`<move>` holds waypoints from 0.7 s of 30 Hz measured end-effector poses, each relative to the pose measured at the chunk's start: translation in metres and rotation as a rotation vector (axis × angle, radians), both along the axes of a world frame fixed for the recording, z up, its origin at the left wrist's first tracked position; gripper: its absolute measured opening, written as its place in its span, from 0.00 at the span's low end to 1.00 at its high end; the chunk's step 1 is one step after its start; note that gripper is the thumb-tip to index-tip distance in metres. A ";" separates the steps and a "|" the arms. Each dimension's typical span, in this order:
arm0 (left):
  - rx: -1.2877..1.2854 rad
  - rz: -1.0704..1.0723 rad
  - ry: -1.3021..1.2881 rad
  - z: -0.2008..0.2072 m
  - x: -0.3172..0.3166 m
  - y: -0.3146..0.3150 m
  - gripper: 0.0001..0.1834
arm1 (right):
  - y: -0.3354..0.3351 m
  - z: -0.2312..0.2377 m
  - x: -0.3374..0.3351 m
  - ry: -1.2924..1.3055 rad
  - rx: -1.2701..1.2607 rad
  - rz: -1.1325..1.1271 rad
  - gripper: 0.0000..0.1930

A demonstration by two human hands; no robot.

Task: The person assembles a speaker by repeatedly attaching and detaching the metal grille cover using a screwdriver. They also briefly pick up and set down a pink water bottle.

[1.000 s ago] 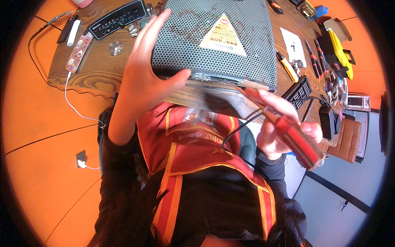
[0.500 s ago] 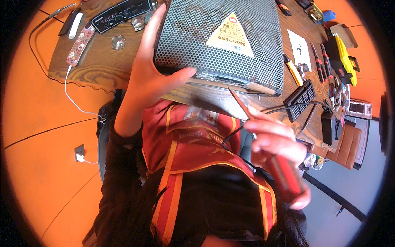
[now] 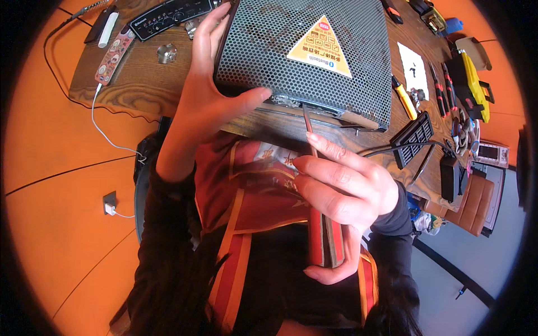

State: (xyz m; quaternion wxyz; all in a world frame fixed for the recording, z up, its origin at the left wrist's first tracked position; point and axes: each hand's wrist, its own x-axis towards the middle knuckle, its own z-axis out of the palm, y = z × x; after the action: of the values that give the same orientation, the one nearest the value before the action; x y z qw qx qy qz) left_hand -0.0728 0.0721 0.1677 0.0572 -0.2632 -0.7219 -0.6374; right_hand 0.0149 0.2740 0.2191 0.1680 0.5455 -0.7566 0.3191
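A speaker box with a dark perforated metal grille and a triangular yellow label lies at the near edge of the table. My left hand braces its left near corner, thumb along the near edge and fingers up the left side. In my right hand is a slim pointed tool with a red handle striped in grey. Its narrow tip points away from me and meets the near edge of the box, where torn, shiny material shows. Whether the tip has gone under the grille, I cannot tell.
At far left are a black control panel, a patterned strip with a white cable, and a round metal part. Right of the box lie a yellow-handled tool, a black slotted grille, red-handled tools and a yellow-black case.
My right hand has moved left and turned upright, bringing the tool's tip up to the box's near edge. The left hand keeps its hold, while the whole view has shifted slightly.
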 end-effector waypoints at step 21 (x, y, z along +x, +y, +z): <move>0.021 0.003 0.012 -0.005 -0.003 -0.001 0.51 | -0.008 -0.002 0.000 0.276 0.118 0.013 0.11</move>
State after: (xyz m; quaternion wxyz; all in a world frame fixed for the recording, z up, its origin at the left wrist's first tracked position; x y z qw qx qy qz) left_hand -0.0758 0.0712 0.1629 0.0652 -0.2652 -0.7152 -0.6434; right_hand 0.0153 0.2665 0.2174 0.2361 0.5981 -0.7400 0.1971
